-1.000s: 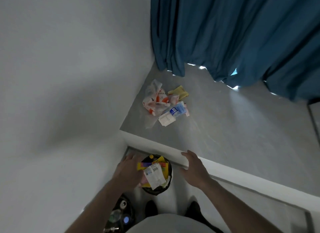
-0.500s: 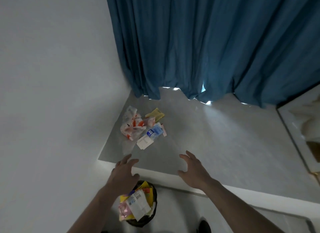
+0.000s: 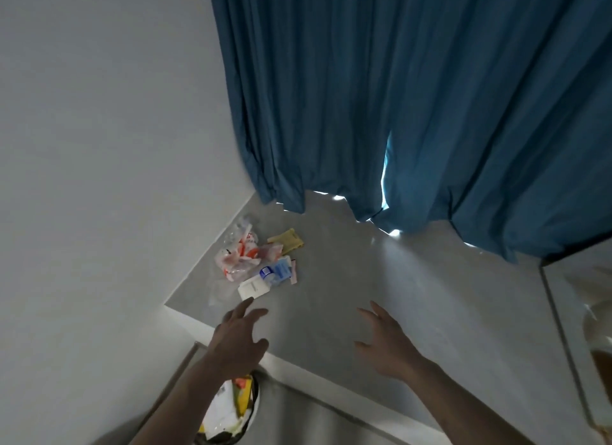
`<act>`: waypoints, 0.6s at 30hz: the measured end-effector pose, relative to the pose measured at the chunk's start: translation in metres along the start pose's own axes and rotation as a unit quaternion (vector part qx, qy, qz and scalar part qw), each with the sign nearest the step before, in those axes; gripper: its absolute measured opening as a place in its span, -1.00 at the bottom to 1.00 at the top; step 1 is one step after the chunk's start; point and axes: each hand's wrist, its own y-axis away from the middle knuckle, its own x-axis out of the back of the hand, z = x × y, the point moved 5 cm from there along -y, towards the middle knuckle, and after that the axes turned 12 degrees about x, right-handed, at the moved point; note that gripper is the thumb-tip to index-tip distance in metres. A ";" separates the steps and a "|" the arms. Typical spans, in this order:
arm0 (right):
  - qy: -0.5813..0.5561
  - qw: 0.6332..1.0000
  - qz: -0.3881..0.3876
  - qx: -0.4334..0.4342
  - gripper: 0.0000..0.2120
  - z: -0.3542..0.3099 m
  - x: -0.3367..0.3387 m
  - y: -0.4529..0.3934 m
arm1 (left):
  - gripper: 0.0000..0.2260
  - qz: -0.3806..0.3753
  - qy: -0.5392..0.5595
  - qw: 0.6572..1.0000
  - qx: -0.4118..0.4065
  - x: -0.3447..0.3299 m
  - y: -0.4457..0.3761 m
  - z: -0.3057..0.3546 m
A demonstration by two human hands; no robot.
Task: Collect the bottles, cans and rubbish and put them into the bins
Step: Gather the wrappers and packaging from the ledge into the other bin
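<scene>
Blue curtain (image 3: 414, 106) behind rubbish (image 3: 258, 262); left hand (image 3: 238, 338), right hand (image 3: 384, 342) — both spread, empty.

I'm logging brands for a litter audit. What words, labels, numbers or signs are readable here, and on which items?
None can be read.
Red and white wrapper: red print, too blurred.
Small bottle: blue label, lettering too small.
White packet: a faint mark, unreadable.
Yellow packet: no print visible.
White wrapper in the bin: markings blurred and partly hidden by the left hand.
</scene>
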 end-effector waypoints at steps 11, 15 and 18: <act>0.020 0.997 -0.012 0.076 -0.30 -0.006 0.020 -0.040 | -0.41 -0.001 0.005 0.997 0.071 -0.008 -0.010 -0.011; 0.023 0.996 -0.014 0.084 -0.29 -0.004 0.021 -0.066 | -0.41 -0.011 0.011 0.995 0.095 -0.005 -0.036 -0.015; 0.023 0.997 -0.019 0.077 -0.27 -0.003 0.019 -0.093 | -0.41 -0.020 0.016 0.994 0.105 0.003 -0.066 -0.020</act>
